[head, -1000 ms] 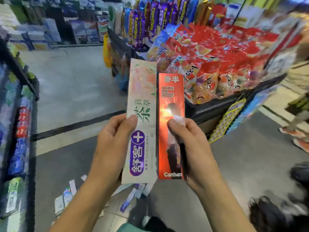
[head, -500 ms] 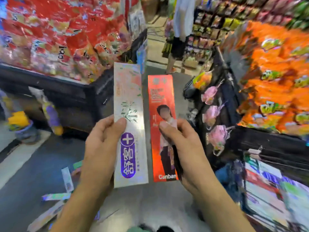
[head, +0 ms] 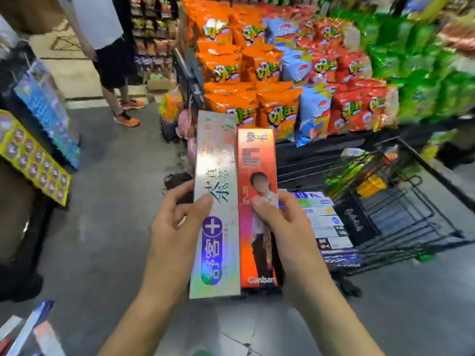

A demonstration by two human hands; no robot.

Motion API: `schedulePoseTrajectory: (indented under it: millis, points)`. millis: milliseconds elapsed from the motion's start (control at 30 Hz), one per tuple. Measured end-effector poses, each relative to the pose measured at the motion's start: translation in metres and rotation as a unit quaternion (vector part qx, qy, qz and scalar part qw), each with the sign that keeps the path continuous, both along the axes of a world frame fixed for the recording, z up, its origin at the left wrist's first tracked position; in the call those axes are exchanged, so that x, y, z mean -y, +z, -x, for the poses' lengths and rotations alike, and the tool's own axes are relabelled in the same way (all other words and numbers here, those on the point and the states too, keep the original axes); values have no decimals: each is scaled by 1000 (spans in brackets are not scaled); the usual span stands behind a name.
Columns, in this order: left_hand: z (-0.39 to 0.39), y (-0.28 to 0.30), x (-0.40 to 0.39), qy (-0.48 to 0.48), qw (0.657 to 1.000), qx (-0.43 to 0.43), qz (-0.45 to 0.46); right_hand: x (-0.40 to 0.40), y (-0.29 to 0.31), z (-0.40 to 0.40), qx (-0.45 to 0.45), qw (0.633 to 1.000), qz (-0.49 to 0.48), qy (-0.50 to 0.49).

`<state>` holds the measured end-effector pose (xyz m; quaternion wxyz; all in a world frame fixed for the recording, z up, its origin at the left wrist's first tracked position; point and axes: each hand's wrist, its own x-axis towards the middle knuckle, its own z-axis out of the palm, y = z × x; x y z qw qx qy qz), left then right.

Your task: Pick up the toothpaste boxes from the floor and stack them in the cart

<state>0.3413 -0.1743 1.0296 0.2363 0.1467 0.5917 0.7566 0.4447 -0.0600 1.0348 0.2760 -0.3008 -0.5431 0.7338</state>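
well, across the far right a big display of snack bags (head: 303, 70) fills the view, orange packs on the left, then blue, red and green ones further right, all a bit blurred. below it on the right stands a black wire cart (head: 401, 211), and along its near left side a stack of toothpaste boxes (head: 326, 224) lies flat, one atop another. the grey floor (head: 108, 227) runs through the middle, and at the far left a bystander (head: 108, 47) in dark shorts and orange shoes stands by the shelves. a yellow and blue rack (head: 36, 140) leans in on the left. closer in, the person holds two boxes upright side by side, edges touching, just left of the cart: the left hand (head: 174, 227) grasps a silver box (head: 216, 201) with a purple label, thumb across its front, and the right hand (head: 285, 227) grasps an orange box (head: 258, 201), thumb on its front too. a few more loose boxes (head: 28, 332) lie on the floor at the near left corner.
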Motion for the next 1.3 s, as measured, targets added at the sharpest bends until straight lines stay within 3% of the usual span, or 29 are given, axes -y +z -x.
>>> schedulePoseTrajectory:
  millis: [233,467,900,1300]
  points:
    - [-73,-9,-121,-127,992,9,-9,-91,-13,-94,0,989,1,-145]
    - [-98,-28,-198,-201,979,10,28,-140,-35,-133,1,975,-15,-223]
    - [-63,-76,-325,-267,960,64,53,-259,-65,-104,50,970,44,-233]
    - [-61,-117,-437,-316,943,27,99,-357,-106,-97,57,970,25,-234]
